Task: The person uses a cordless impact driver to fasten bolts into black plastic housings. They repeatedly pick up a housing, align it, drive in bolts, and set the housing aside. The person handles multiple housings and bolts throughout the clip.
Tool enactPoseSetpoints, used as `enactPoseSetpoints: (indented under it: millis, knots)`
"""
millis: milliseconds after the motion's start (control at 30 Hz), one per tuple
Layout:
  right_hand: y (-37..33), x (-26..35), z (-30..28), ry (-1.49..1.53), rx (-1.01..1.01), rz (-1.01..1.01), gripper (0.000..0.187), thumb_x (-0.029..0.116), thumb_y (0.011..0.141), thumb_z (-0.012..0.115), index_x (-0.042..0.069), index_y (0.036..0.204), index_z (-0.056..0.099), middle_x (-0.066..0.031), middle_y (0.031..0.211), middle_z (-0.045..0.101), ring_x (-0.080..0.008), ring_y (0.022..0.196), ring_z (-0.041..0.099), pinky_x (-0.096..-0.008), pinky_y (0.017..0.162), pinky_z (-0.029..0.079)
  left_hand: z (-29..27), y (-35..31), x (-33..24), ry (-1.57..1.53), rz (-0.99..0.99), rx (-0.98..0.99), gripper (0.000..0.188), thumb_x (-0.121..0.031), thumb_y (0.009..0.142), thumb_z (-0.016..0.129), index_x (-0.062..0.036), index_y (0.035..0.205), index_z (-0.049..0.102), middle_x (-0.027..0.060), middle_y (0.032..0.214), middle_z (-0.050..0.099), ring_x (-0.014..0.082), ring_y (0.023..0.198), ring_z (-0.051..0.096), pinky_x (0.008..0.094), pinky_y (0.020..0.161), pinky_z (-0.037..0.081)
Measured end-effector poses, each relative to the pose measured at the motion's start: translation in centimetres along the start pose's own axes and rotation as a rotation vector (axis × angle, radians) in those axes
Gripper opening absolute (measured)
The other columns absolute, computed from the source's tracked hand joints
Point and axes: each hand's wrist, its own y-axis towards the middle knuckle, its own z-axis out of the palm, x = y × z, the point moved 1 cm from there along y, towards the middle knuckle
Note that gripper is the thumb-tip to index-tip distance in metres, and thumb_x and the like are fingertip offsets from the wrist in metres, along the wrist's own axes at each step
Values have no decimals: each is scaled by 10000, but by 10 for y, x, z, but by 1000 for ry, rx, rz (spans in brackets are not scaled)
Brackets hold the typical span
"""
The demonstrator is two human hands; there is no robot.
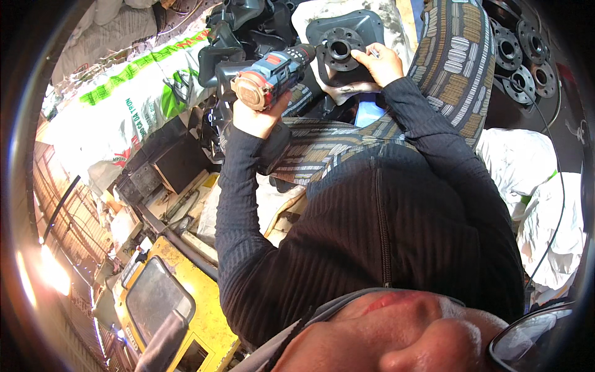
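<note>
My left hand (pixel 263 119) is wrapped round the grip of a blue and red cordless drill (pixel 276 73). The drill's black chuck points up and right toward a round black flange (pixel 339 68). This flange, with a central bore and bolt holes, sits on a dark moulded plate (pixel 365 23) in front of my lap. My right hand (pixel 385 65) is at the flange's right side, thumb and fingers drawn together near its rim. A small shiny bit shows at those fingers, too small to name. Whether the drill's tip touches the flange is unclear.
Several round metal flanges (pixel 508 48) lie at the far right, with a thin cable (pixel 561 186) hanging past them. Dark moulded parts (pixel 238 37) pile up beyond the drill. White sacks (pixel 149 105) lie left; a yellow machine (pixel 207 297) stands lower left.
</note>
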Motion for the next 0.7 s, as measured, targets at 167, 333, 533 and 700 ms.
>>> enactPoseSetpoints:
  millis: [167, 333, 533, 700]
  knots:
    - [4, 3, -1, 9, 4, 15, 401, 433, 738, 734, 54, 755, 606, -48, 667, 598, -134, 643, 550, -294, 629, 449, 4, 7, 8, -123, -119, 29, 349, -54, 768, 723, -25, 1074, 557, 42, 788, 613, 100, 526, 538, 255, 437, 418]
    - [5, 2, -1, 15, 7, 22, 400, 437, 735, 738, 60, 750, 606, -44, 660, 588, -132, 642, 545, -286, 631, 446, 6, 12, 12, -135, -161, 53, 330, -50, 774, 717, -18, 1062, 557, 41, 780, 608, 107, 530, 541, 256, 445, 425]
    - [6, 0, 0, 34, 34, 64, 417, 444, 719, 743, 51, 781, 618, -65, 699, 610, -180, 683, 582, -315, 667, 466, 4, 12, -3, 521, 214, 151, 465, -169, 736, 748, -33, 1140, 562, 152, 1048, 644, 280, 946, 646, 366, 839, 497]
    - [7, 2, -2, 23, 49, 81, 435, 451, 713, 744, 43, 806, 626, -75, 724, 626, -205, 709, 607, -331, 685, 479, -3, 17, -14, 495, 167, 222, 436, -203, 704, 740, -33, 1079, 596, 160, 999, 649, 320, 894, 648, 377, 792, 514]
